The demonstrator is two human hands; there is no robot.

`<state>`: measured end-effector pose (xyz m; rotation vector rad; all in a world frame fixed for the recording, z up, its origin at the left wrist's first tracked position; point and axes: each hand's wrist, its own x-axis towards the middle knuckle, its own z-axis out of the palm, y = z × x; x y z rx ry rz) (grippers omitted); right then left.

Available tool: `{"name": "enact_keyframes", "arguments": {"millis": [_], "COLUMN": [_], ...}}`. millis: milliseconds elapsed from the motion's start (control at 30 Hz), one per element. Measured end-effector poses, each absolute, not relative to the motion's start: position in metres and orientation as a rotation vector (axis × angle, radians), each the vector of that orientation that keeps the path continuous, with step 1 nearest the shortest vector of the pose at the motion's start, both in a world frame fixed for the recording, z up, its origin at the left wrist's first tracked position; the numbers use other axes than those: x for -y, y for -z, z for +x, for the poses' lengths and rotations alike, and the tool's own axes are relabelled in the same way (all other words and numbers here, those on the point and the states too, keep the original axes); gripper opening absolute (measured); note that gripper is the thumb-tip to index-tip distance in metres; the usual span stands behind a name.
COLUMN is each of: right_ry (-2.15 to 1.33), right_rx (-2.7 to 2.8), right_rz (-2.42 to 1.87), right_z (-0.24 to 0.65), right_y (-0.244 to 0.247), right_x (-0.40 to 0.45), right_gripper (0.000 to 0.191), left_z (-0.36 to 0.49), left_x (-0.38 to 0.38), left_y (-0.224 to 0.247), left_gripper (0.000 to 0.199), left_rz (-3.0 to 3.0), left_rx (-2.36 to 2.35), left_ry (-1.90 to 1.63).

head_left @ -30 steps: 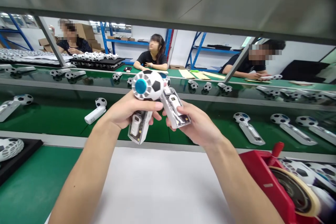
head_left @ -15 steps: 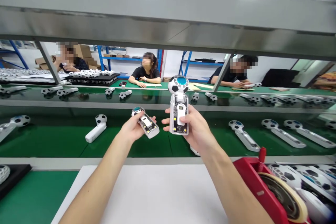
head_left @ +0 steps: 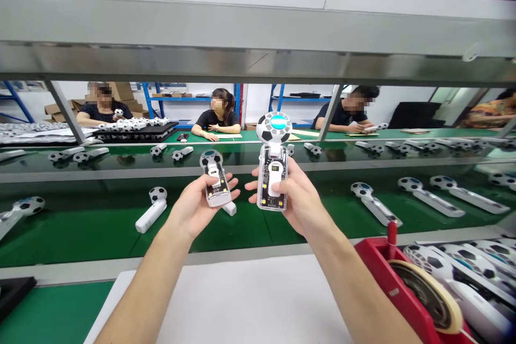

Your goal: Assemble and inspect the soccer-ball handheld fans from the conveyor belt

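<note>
In my left hand [head_left: 197, 201] is a device [head_left: 218, 185] with a soccer-ball head and a clear front over a circuit board; my thumb lies on its white middle piece. My right hand [head_left: 300, 193] grips a similar device [head_left: 273, 177], upright and closer to the camera, its ball head bearing a bright blue oval. The thumb presses on its white part, below a small display. Both devices are held above the green belt [head_left: 250, 228], apart from each other. Behind the left one, the white end of another device [head_left: 229, 208] shows on the belt.
More ball-headed devices lie on the belt, such as one at left [head_left: 151, 215] and one at right [head_left: 374, 204]. White paper [head_left: 253, 301] covers the near table. A red tape dispenser [head_left: 379, 263] stands right, beside stacked devices [head_left: 463, 290]. People sit across the line.
The left device has turned more upright and moved slightly left. The blue oval on the right device looks brighter. The view has shifted, and items on the belt appear in slightly different places.
</note>
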<state>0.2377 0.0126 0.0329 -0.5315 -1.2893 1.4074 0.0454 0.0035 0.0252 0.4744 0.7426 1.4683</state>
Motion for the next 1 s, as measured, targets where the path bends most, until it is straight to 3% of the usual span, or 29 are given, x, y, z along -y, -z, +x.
{"name": "enact_keyframes", "arguments": {"millis": [133, 567, 1000], "right_ry": [-1.374, -1.484, -1.466], "right_rx": [1.319, 1.380, 1.392], "right_rz": [-0.524, -0.446, -0.354], "right_z": [0.236, 0.235, 0.241], "right_y": [-0.034, -0.033, -0.033], "right_x": [-0.009, -0.004, -0.002], "right_gripper": [0.049, 0.062, 0.041], "left_z": [0.048, 0.050, 0.047], "left_x": [0.019, 0.038, 0.038], "left_y": [-0.038, -0.049, -0.051], "left_gripper": [0.036, 0.042, 0.047], "left_rz": [0.866, 1.221, 1.201], "left_rx": [-0.687, -0.636, -0.707], "left_ry": [-1.476, -1.374, -1.424]}}
